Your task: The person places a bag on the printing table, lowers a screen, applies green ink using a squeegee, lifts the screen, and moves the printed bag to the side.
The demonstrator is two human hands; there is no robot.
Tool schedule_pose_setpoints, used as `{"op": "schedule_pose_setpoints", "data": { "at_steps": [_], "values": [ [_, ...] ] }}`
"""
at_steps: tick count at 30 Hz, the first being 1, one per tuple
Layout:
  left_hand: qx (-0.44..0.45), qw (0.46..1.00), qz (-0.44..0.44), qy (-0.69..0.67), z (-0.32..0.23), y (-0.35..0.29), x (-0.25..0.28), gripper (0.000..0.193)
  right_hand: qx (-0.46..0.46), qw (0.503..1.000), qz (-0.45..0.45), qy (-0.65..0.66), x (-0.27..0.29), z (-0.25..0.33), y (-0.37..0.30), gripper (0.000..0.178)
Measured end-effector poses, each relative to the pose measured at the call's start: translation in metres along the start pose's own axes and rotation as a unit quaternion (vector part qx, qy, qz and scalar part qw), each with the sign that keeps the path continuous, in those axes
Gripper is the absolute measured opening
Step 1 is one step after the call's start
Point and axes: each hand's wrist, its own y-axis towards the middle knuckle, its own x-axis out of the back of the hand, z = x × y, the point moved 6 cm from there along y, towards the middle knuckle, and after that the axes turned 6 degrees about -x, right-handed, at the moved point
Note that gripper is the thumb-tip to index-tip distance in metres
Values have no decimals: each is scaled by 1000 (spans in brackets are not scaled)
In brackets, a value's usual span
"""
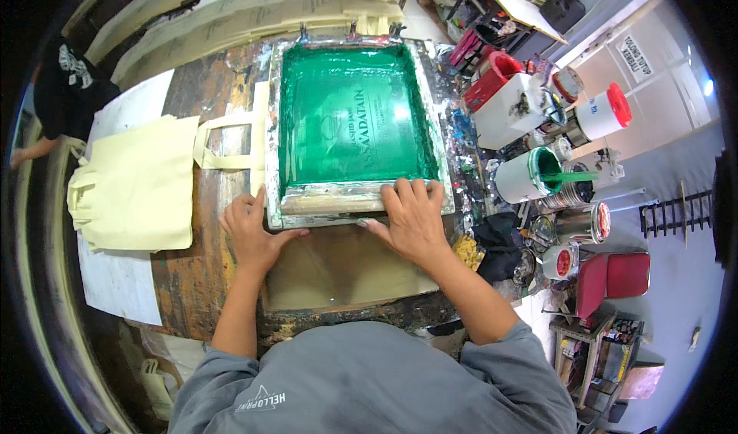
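A screen printing frame (273, 126) lies on the worktable, its mesh coated with green ink (315, 96) and bearing darker lettering. My right hand (415, 222) grips its front wooden bar (330, 201), fingers over the top and thumb toward the lower edge. At the frame's front left corner, my left hand (250, 234) has fingers apart and thumb stretched out, close to a pale yellow tote bag. Only that bag's edge (260, 146) and handle (223, 161) show; the rest is hidden beneath the frame. A brown sheet (346, 272) lies in front of the frame.
Pale yellow tote bags (142, 188) are stacked on the left. Along the right stand a white ink bucket (523, 179) with green inside, other pots, a dark cloth (496, 242) and a yellow sponge (467, 251). Hinge clamps (354, 30) sit behind the frame. Another person (73, 88) is at far left.
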Motion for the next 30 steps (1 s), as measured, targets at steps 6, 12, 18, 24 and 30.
{"op": "schedule_pose_setpoints", "data": {
  "at_steps": [6, 12, 18, 24, 30],
  "values": [
    [59, 988, -29, -141, 9, 0, 7, 106, -3, 999, -33, 15, 31, 0, 5, 65],
    [144, 882, -161, -419, 1, 79, 61, 80, 52, 964, -254, -62, 141, 5, 87, 51],
    [175, 980, -50, -80, 34, 46, 7, 74, 61, 936, -343, -44, 179, -8, 138, 54],
    [230, 973, -1, -26, 57, 1, -49, 43, 44, 940, -333, -62, 192, -10, 159, 61],
    [85, 988, -124, -39, 42, 41, -12, 17, 21, 950, -310, -32, 189, -12, 155, 64]
  ]
}}
